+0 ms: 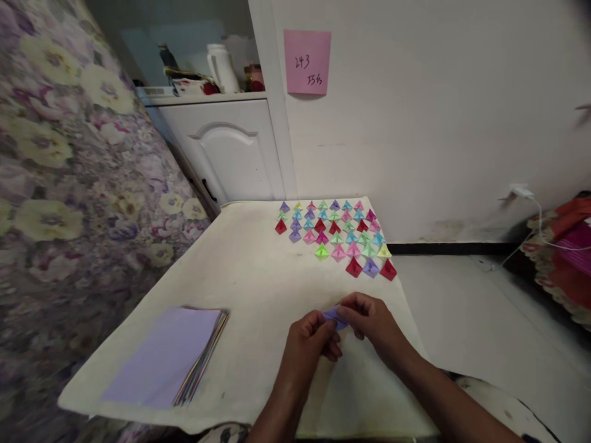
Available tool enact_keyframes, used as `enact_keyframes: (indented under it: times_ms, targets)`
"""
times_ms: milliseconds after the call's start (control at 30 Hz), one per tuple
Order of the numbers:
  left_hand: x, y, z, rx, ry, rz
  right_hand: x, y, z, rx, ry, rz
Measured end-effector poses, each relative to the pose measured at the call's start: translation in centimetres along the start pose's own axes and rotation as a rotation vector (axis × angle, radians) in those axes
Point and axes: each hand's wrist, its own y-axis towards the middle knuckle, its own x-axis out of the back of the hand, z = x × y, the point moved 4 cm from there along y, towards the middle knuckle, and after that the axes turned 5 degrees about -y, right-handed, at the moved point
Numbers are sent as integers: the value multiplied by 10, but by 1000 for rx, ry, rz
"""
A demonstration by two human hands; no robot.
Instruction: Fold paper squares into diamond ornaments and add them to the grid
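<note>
1. We see the left hand [310, 337] pinching a small purple paper [336, 317] between thumb and fingers, while the right hand [368, 315] pinches its other side, thumb and forefinger close together.
2. We find that paper lifted over the table [249, 277], towards the near half and nearer its right edge than its left.
3. We judge that uneven pulling by the two pinches could skew a crease or tear the paper, since the fingertips cover much of it.
4. We see folded pieces [335, 227] in many colours, set in rows from the far edge down along the right edge. The nearest row lies just beyond the hands; a brush of the knuckles or a tug on the cloth could push it out of line.
5. We note a stack of coloured sheets [166, 351], purple uppermost, by the near left corner; a knock could slide it off.
6. For containers, we see a white jug [224, 69] on the shelf [252, 96] beyond the far edge; we cannot tell what is inside. The cupboard door [231, 147] below is shut, hiding its contents.
</note>
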Motion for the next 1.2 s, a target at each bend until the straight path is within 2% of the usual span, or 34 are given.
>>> enact_keyframes:
  times_ms: [100, 300, 600, 933, 1200]
  targets:
    - [-4, 0, 1, 0, 1, 34, -1, -1, -1, -19, 56, 21]
    - [-1, -1, 3, -10, -56, -43, -2, -2, -5, -29, 125, 44]
    - [-1, -3, 3, 12, -126, -33, -4, -2, -7, -78, 169, 138]
    - [1, -2, 1, -12, -84, -67, -5, -4, -7, -130, 214, 113]
    - [-1, -3, 2, -13, -43, -36, -4, -1, -11, -106, 262, 145]
